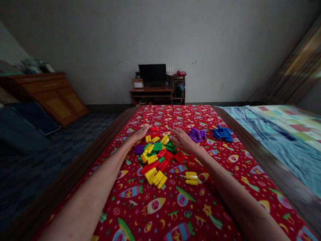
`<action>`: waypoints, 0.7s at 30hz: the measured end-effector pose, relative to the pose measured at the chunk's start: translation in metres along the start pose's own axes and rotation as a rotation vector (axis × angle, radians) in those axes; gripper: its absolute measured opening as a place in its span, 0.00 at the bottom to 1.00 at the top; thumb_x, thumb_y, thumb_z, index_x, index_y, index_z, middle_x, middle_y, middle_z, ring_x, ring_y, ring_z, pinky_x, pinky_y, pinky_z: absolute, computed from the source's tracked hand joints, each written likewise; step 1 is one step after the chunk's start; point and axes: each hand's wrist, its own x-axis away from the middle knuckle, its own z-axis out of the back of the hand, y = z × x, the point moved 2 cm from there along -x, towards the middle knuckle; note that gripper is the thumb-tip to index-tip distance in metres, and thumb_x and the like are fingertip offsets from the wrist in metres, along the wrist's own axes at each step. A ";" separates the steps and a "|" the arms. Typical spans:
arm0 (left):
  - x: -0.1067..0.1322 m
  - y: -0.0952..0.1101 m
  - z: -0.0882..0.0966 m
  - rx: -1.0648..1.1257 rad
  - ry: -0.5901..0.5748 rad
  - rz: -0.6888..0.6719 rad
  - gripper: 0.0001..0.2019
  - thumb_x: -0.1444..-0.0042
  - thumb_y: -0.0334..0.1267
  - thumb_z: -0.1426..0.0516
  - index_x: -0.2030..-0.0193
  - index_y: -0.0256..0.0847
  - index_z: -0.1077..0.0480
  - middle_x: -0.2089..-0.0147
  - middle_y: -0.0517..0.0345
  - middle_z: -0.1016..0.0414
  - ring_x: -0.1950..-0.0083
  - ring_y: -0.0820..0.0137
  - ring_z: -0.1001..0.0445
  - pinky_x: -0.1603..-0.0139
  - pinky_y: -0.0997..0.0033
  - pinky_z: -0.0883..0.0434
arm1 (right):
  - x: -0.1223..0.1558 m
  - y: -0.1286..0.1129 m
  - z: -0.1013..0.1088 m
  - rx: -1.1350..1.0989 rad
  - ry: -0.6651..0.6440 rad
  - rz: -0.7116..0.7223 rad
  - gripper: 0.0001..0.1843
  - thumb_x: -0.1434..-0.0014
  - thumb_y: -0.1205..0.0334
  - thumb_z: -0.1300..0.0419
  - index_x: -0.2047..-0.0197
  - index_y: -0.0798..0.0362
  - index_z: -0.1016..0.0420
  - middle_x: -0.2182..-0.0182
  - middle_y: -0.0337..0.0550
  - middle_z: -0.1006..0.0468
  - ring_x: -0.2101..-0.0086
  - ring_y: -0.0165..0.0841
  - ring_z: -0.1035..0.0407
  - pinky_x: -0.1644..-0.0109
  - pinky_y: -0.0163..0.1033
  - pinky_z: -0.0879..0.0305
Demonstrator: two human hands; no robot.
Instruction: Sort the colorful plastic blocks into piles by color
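Note:
Colourful plastic building blocks shaped like joined tubes lie in a loose mixed pile on a red patterned cloth (155, 204). My left hand (141, 133) is at the far left edge of the pile, fingers stretched out beside a red block (154, 129) and some yellow blocks (148, 138). Across the pile, my right hand (184, 140) hovers or rests near green blocks (171, 147), its fingers spread. Neither hand appears to hold a block. Green, red, yellow and a few purple blocks (139, 149) are between my forearms. A yellow block (191, 178) lies apart, nearer to me.
Right of my right hand are a purple heap (197, 135) and a blue heap (223, 133) of blocks. A dark wooden edge (253, 154) borders the cloth, with a bed (281, 134) beyond. A desk with a monitor (152, 74) stands at the wall; a wooden cabinet (55, 97) is left.

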 end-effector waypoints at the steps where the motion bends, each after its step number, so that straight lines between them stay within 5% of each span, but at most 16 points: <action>1: 0.003 0.000 -0.005 0.008 -0.018 0.009 0.36 0.41 0.61 0.65 0.44 0.39 0.30 0.40 0.47 0.28 0.35 0.57 0.37 0.34 0.56 0.41 | 0.001 -0.001 -0.013 -0.034 0.007 0.020 0.25 0.33 0.54 0.53 0.38 0.56 0.35 0.47 0.57 0.28 0.45 0.42 0.36 0.42 0.47 0.41; 5: 0.021 0.018 -0.021 0.072 -0.171 0.000 0.38 0.40 0.60 0.68 0.44 0.38 0.29 0.39 0.51 0.29 0.34 0.59 0.37 0.32 0.60 0.44 | 0.002 -0.005 -0.035 -0.180 -0.062 -0.008 0.27 0.31 0.50 0.62 0.39 0.55 0.35 0.46 0.56 0.29 0.44 0.41 0.37 0.42 0.46 0.41; 8: 0.040 0.038 -0.018 0.135 -0.253 -0.016 0.36 0.38 0.59 0.67 0.45 0.39 0.28 0.41 0.53 0.26 0.37 0.60 0.33 0.35 0.61 0.40 | 0.001 -0.009 -0.019 -0.285 -0.186 -0.059 0.29 0.31 0.47 0.64 0.54 0.55 0.27 0.62 0.49 0.25 0.60 0.36 0.31 0.55 0.39 0.37; 11: 0.062 0.050 -0.008 0.110 -0.276 -0.054 0.33 0.37 0.58 0.65 0.42 0.43 0.29 0.42 0.55 0.26 0.39 0.61 0.31 0.38 0.63 0.35 | 0.000 -0.012 0.003 -0.322 -0.277 -0.090 0.30 0.33 0.43 0.62 0.70 0.56 0.31 0.77 0.38 0.36 0.74 0.28 0.41 0.69 0.34 0.45; 13: 0.080 0.049 -0.002 0.011 -0.188 -0.078 0.32 0.38 0.59 0.60 0.40 0.42 0.32 0.40 0.53 0.28 0.38 0.61 0.32 0.37 0.63 0.36 | -0.001 -0.013 0.011 -0.344 -0.276 -0.074 0.29 0.34 0.43 0.59 0.74 0.56 0.35 0.79 0.34 0.43 0.76 0.25 0.49 0.71 0.33 0.51; 17: 0.121 0.029 0.006 -0.184 0.178 0.041 0.33 0.43 0.61 0.53 0.43 0.37 0.31 0.45 0.43 0.27 0.42 0.57 0.30 0.39 0.57 0.34 | -0.002 -0.014 0.014 -0.338 -0.163 -0.044 0.23 0.34 0.51 0.55 0.75 0.56 0.35 0.80 0.32 0.46 0.77 0.24 0.52 0.72 0.33 0.55; 21: 0.154 0.012 0.005 -0.186 0.180 0.172 0.26 0.49 0.60 0.47 0.54 0.41 0.26 0.56 0.48 0.23 0.53 0.57 0.24 0.50 0.57 0.27 | -0.001 -0.026 0.016 -0.286 -0.109 0.023 0.17 0.36 0.61 0.51 0.74 0.57 0.30 0.81 0.33 0.41 0.77 0.24 0.49 0.71 0.32 0.54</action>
